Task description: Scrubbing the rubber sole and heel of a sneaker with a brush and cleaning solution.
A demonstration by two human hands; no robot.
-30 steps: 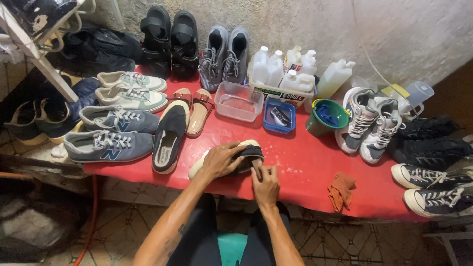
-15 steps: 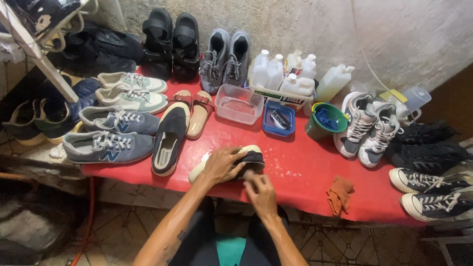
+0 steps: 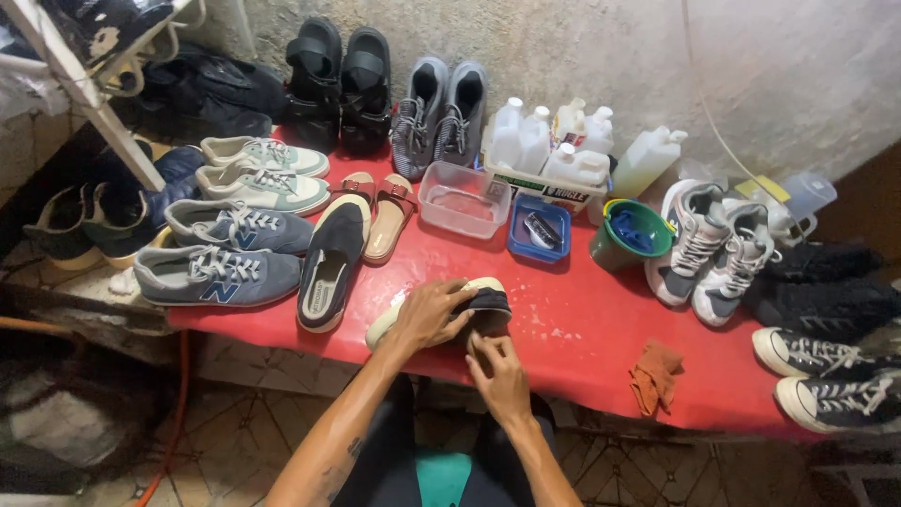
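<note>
Fig.: Left hand (image 3: pixel 430 314) is gripping a dark slip-on shoe (image 3: pixel 474 305) w/ cream sole, pressing it to the red table (image 3: pixel 582 329) near the front edge. Right hand (image 3: pixel 499 368), fingers pinched, is working at the shoe's near side; vs. a sec. ago it is sitting lower, so cleaning appears mid-course. Orange rag (image 3: pixel 654 374) is lying apart, unused.

on the red surface (image 3: pixel 582 329), counted from the clear plastic tub (image 3: pixel 465 197): left of it, four lace-up sneakers (image 3: pixel 225 249), two tan sandals (image 3: pixel 375 211) and one dark slip-on (image 3: pixel 330 263); behind it, two black sandals (image 3: pixel 343 80) and two grey sneakers (image 3: pixel 439 113); right of it, one blue tray (image 3: pixel 539 228), one green bucket (image 3: pixel 629 235) and about six white bottles (image 3: pixel 563 141).
</note>
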